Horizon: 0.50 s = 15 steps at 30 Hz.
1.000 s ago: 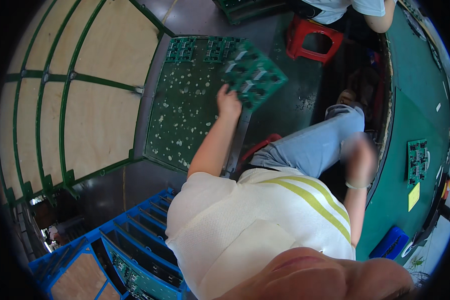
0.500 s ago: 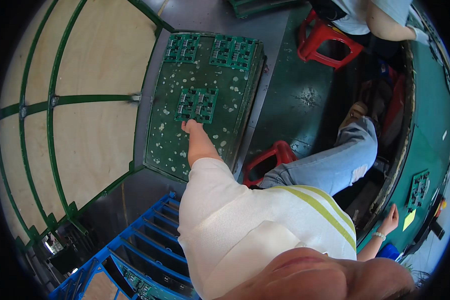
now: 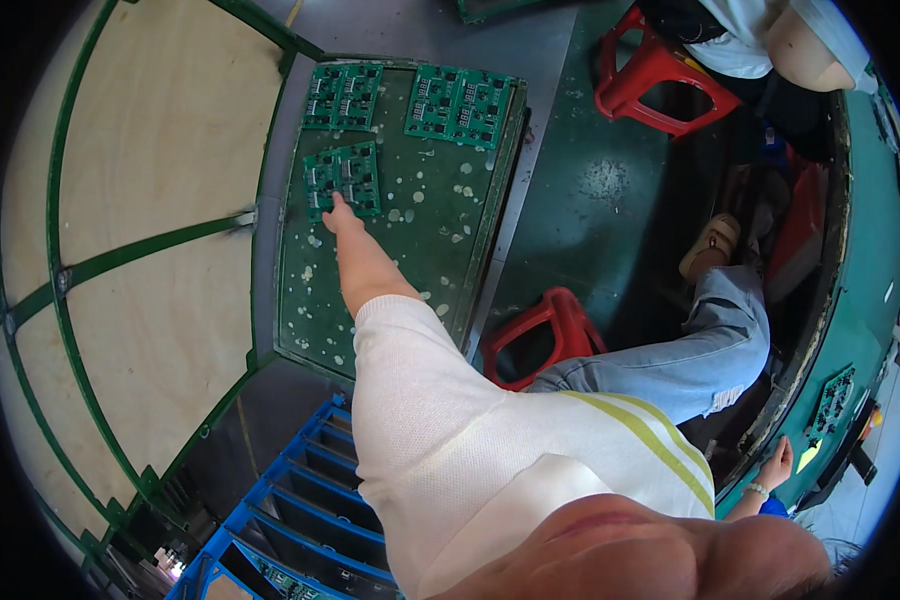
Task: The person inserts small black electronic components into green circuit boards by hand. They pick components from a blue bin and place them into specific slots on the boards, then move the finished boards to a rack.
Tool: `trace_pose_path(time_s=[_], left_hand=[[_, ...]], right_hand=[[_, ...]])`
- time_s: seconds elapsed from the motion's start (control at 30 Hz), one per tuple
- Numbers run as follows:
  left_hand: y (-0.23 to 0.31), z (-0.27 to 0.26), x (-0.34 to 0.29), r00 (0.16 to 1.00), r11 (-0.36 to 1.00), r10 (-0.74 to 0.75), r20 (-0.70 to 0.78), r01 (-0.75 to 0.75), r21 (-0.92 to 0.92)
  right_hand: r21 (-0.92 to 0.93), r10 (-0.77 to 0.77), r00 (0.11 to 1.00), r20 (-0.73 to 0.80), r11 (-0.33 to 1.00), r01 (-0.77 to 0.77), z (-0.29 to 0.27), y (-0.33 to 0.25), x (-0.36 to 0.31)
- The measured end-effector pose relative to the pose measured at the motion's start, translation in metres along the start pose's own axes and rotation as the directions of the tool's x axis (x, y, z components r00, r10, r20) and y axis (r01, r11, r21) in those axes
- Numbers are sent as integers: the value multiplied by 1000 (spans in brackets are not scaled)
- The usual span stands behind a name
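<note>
At its near edge, my left hand (image 3: 339,213) is closed on a green circuit board (image 3: 358,172), one finger reaching over its face. That board lies on a green, pale-spotted table (image 3: 410,250). Beyond it are another green board panel (image 3: 342,97) at the far left corner and a wider one (image 3: 457,106) to the right. Far to the right, my right hand (image 3: 776,464) rests by the edge of a green workbench (image 3: 863,260), fingers loosely extended and nothing visible in them. Near those fingers are a yellow slip (image 3: 808,456) and a populated circuit board (image 3: 832,402).
Wooden panels (image 3: 160,130) in a green metal frame stand left of the table. A blue slotted rack (image 3: 300,480) is below it. Red stools (image 3: 552,335) (image 3: 660,85) stand between table and bench. Another person's arm (image 3: 805,50) shows at the upper right.
My left hand and the circuit board have moved left and farther away, closer to the far left panel. My right hand stays by the bench edge. The view has shifted slightly.
</note>
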<state>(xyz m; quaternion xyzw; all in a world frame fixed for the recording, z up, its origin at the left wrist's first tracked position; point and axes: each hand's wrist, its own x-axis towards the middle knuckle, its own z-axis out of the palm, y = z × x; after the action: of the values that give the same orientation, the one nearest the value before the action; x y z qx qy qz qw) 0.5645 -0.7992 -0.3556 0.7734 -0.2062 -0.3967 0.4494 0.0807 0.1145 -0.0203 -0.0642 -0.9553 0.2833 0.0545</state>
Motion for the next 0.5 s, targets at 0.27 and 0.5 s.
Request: trace_pose_path(time_s=[0.27, 0.5], left_hand=[[-7, 21, -17, 896, 378, 172, 410, -445, 812], [-1, 36, 39, 796, 230, 311, 520, -593, 771]], right_hand=[[17, 44, 997, -68, 999, -43, 3, 22, 6], [-59, 15, 999, -36, 998, -17, -10, 36, 16]])
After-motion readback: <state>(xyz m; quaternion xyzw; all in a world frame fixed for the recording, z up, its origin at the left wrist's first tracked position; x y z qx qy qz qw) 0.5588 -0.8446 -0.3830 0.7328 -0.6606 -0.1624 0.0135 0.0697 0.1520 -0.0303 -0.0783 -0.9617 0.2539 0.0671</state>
